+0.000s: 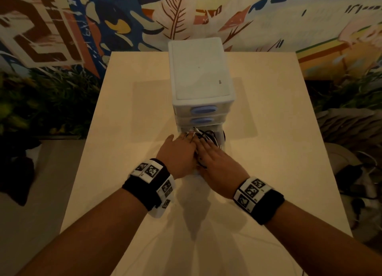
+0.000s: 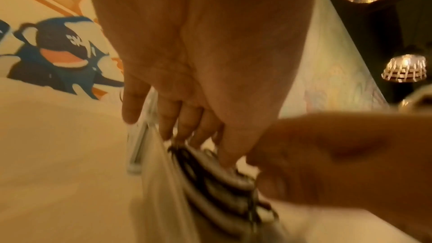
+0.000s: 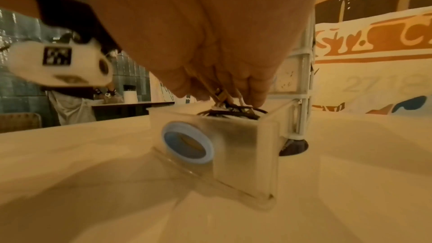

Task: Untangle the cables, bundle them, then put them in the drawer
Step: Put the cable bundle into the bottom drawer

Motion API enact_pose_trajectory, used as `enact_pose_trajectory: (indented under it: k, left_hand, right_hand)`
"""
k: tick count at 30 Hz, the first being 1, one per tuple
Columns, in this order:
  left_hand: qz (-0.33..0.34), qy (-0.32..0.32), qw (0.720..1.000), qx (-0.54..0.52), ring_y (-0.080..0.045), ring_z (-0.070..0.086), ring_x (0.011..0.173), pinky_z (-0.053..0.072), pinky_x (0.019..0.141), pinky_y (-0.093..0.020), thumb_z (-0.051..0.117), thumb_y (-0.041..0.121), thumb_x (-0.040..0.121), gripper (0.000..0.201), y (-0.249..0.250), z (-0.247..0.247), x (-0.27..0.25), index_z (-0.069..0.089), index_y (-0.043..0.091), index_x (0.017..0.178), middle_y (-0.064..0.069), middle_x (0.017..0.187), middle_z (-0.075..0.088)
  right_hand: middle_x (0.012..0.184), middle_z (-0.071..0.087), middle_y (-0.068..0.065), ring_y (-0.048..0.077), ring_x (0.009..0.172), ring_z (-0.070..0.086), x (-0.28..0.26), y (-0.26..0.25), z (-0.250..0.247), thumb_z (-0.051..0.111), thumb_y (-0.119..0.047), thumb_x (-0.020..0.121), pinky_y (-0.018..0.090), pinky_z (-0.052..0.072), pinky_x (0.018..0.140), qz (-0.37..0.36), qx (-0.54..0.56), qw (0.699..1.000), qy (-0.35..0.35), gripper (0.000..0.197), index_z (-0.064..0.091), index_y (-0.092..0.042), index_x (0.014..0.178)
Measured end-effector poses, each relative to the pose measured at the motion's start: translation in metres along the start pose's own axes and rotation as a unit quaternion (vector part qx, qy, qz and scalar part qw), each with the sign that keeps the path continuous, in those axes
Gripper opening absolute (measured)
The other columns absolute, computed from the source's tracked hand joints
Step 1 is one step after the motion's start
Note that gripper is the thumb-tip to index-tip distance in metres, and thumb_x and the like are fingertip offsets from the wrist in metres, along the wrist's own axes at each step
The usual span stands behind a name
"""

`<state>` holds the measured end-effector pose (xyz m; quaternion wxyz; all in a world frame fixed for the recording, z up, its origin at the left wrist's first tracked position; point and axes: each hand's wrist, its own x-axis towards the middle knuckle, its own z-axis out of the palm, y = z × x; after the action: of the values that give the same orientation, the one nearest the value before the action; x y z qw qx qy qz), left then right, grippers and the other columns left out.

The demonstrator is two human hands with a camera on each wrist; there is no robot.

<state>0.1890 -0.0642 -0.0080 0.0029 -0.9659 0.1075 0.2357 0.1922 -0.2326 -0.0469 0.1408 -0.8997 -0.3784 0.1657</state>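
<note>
From the head view, your left hand (image 1: pixel 179 151) and right hand (image 1: pixel 215 158) lie side by side over the open bottom drawer (image 1: pixel 217 134) of the unit (image 1: pixel 199 69), fingers stretched forward onto the cables (image 1: pixel 203 135). The bundle sits in that drawer, just in front of the unit, though a few white and black loops stand up past your fingertips. Neither hand is clenched; both look flat and pressing. Press straight down, and brace the unit so it doesn't slide on the worktop (image 1: pixel 128 114).

Left wrist view now: the left hand's fingers (image 2: pixel 180 117) are straight, tips on the dark coil, with the drawer's clear side wall just outside them. The right hand (image 2: pixel 339 163) crowds in from the side, blurred. Sweep those stray loops inward, away from the wall.

Right wrist view: the drawer front (image 3: pixel 233 147) with its blue pull (image 3: pixel 187 145) juts out from the unit, and the right fingers (image 3: pixel 254 90) reach down over the coil; it shows above the rim, so I'd judge it still too high. Flatten it below the rim before you push the drawer shut, or a loop may snag under the drawer above.
</note>
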Motion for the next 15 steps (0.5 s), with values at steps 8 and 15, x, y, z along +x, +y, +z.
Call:
enact_pose_trajectory:
  k: [8, 15]
  left_hand:
    - [0.039, 0.443, 0.884, -0.145, -0.015, 0.067, 0.098, 0.055, 0.085, -0.031, 0.053, 0.040, 0.100, 0.030, -0.043, -0.089, -0.030, 0.074, 0.027, 0.117, 0.005, 0.109, 0.075]
    - [-0.029, 0.182, 0.972, -0.147, -0.028, 0.010, 0.157, 0.022, 0.125, -0.047, 0.033, 0.049, 0.107, 0.063, -0.064, -0.086, 0.018, 0.017, 0.022, 0.162, -0.006, 0.170, 0.006]
  right_hand:
    - [0.165, -0.020, 0.002, 0.027, 0.155, -0.015, 0.010, 0.019, 0.014, -0.001, -0.062, 0.099, 0.043, 0.002, 0.128, 0.034, -0.063, 0.990, -0.119, 0.071, -0.027, -0.021, 0.151]
    - [0.167, -0.016, 0.000, 0.023, 0.155, -0.012, 0.022, 0.011, 0.000, 0.023, -0.058, 0.103, 0.040, 0.000, 0.128, 0.053, -0.037, 0.992, -0.107, 0.078, -0.018, -0.020, 0.158]
